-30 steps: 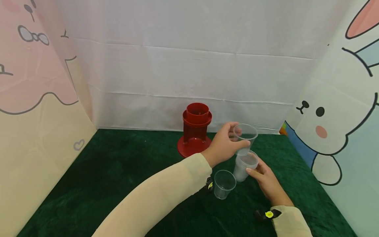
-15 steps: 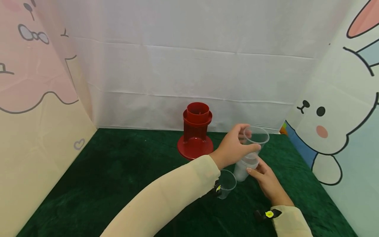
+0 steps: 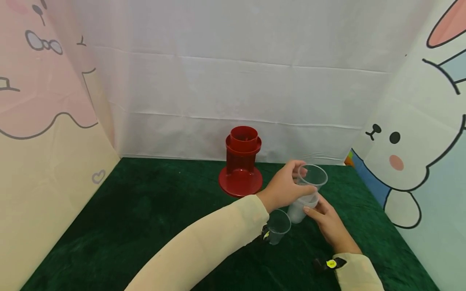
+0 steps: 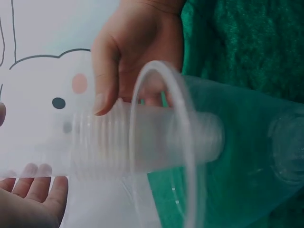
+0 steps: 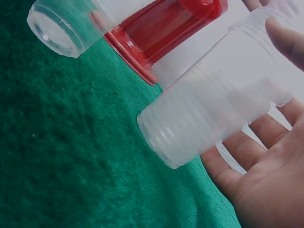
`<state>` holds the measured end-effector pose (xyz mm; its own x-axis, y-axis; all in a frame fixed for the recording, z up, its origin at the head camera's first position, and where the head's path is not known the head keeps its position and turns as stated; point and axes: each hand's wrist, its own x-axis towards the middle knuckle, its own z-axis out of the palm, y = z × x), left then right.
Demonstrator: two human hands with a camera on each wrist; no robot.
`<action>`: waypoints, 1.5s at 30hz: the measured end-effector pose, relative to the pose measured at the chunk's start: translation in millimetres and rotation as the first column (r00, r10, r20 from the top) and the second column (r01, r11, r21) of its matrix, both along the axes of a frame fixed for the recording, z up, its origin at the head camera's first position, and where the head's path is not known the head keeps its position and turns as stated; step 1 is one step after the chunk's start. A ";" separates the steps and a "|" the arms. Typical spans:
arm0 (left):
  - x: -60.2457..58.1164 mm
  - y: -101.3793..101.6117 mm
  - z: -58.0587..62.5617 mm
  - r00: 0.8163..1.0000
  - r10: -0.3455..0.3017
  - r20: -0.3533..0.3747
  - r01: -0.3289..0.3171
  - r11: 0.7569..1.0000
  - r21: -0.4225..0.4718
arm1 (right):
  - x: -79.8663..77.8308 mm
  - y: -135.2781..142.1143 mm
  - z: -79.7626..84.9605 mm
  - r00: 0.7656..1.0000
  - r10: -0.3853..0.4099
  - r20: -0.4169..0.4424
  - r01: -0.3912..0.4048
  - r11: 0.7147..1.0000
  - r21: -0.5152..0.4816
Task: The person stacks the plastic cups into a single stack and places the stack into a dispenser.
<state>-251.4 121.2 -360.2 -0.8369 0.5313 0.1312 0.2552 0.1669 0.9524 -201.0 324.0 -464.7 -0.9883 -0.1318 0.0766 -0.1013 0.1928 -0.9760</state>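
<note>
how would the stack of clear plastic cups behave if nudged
The stack of clear plastic cups looks thin-walled, so probably light and easily squeezed. It tapers toward its base, so, unheld, it might tip if pushed.

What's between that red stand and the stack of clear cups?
In the head view, the left hand, holding a clear cup, lies between the red stand and the stack.

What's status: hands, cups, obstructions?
Right hand grips cup stack. Left hand holds clear cup at its mouth. Loose cup stands close by; no obstruction seen.
</note>
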 end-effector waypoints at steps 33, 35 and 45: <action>0.3 0.0 -22.9 0.999 -0.030 0.030 0.036 0.968 -0.249 | -2.0 1.3 -1.8 0.993 0.053 -0.103 -0.060 0.996 -0.064; -0.5 -0.6 -23.0 0.999 -0.035 0.032 0.042 0.965 -0.258 | -2.3 1.4 -1.5 0.993 0.054 -0.102 -0.060 0.997 -0.058; -5.6 -5.2 -26.9 0.995 -0.071 0.069 0.089 0.950 -0.300 | -2.7 1.2 -2.4 0.998 0.023 -0.061 -0.024 0.999 -0.026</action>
